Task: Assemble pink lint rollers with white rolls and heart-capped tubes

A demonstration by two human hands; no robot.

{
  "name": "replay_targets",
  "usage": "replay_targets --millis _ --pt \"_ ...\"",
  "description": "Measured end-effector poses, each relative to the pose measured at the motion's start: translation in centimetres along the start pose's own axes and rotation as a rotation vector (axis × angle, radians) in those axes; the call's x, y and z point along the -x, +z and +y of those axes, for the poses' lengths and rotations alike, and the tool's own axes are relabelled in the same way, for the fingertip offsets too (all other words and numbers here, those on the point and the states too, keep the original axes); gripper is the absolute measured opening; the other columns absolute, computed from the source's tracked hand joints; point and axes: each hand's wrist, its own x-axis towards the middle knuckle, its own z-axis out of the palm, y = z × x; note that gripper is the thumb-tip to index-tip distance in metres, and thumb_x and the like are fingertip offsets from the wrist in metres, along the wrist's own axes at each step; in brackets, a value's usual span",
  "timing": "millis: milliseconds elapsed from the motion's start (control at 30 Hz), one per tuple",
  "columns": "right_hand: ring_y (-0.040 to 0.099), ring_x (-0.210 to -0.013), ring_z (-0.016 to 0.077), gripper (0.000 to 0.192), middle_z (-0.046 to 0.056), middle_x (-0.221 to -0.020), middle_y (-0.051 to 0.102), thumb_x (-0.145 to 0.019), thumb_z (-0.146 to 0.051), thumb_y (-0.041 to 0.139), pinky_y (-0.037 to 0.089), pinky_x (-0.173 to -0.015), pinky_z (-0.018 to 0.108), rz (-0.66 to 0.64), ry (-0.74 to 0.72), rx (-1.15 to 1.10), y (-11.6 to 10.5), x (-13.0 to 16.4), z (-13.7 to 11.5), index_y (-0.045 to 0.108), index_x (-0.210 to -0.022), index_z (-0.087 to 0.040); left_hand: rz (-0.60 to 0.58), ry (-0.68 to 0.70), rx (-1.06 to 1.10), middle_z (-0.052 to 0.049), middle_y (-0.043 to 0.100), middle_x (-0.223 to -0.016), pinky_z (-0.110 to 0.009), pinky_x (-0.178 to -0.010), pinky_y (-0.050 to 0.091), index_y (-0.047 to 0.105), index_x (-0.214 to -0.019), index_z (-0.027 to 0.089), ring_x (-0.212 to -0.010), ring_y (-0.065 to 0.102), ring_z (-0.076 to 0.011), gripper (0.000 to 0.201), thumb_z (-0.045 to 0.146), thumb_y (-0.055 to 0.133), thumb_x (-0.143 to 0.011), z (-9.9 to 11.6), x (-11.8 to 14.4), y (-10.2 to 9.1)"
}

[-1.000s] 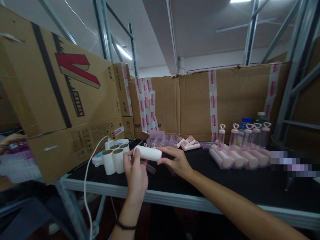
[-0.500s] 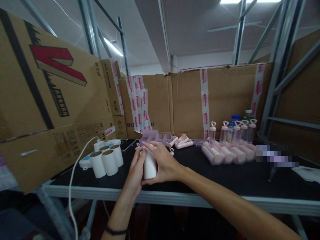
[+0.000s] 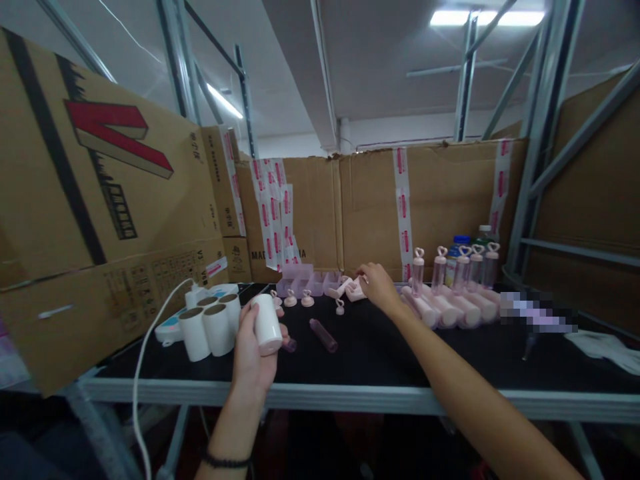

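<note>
Head view: your left hand (image 3: 253, 350) grips a white paper roll (image 3: 267, 323) at lower centre.
Your right hand (image 3: 379, 287) reaches mid-frame to pink roller handles (image 3: 350, 288) on the counter (image 3: 450, 360); whether its fingers have closed can't be told.

Our left grip (image 3: 253, 350) is curled closed, wrist upright; our right grip (image 3: 379, 287) reaches far forward, arm outstretched, fingers bent.

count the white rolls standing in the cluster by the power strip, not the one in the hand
3 show for sure: front left, front right, back right. A fourth rim shows behind them, and more may be hidden. The left hand holds another roll.
</note>
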Motion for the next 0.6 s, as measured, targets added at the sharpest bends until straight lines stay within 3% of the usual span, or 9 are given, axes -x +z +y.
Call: replay_targets --millis 133,333,467,600 --pt "0.064 -0.112 0.0248 0.028 0.008 -0.124 0.066 -0.099 -0.035 0.067 0.054 -0.098 0.048 -0.143 0.045 0.058 1.7 0.2 3.4 0.066 -0.119 -0.016 -0.009 -0.032 0.012 -0.002 0.066 -0.073 -0.022 -0.037 0.043 0.054 -0.108 0.020 -0.043 0.056 -0.0140 0.021 0.028 0.056 -0.089 0.6 0.0 0.2" --pt "0.065 -0.113 0.0255 0.034 0.010 -0.131 0.063 -0.099 -0.036 0.066 0.056 -0.095 0.048 -0.275 0.069 0.004 3.0 0.6 4.4 0.063 -0.128 -0.017 -0.049 -0.059 0.006 -0.003 0.066 -0.074 -0.024 -0.037 0.044 0.056 -0.106 0.019 -0.044 0.055 -0.0150 0.018 0.028 0.056 -0.090 0.5 0.9 1.3" --pt "0.066 -0.110 0.0245 0.032 0.010 -0.127 0.065 -0.099 -0.035 0.067 0.057 -0.093 0.046 -0.306 0.072 -0.132 2.8 0.6 5.0 0.064 -0.125 -0.017 -0.054 -0.065 0.001 -0.002 0.066 -0.073 -0.024 -0.037 0.043 0.056 -0.106 0.019 -0.043 0.055 -0.0147 0.019 0.028 0.056 -0.090 0.2 1.0 1.4" --pt "0.068 -0.102 0.0220 0.029 0.008 -0.120 0.067 -0.099 -0.036 0.066 0.059 -0.088 0.043 -0.238 0.102 -0.374 2.3 0.2 4.4 0.065 -0.121 -0.016 -0.061 -0.070 -0.014 -0.001 0.066 -0.073 -0.024 -0.038 0.043 0.055 -0.109 0.019 -0.044 0.055 -0.0142 0.023 0.031 0.058 -0.089 0.1 1.2 1.6"
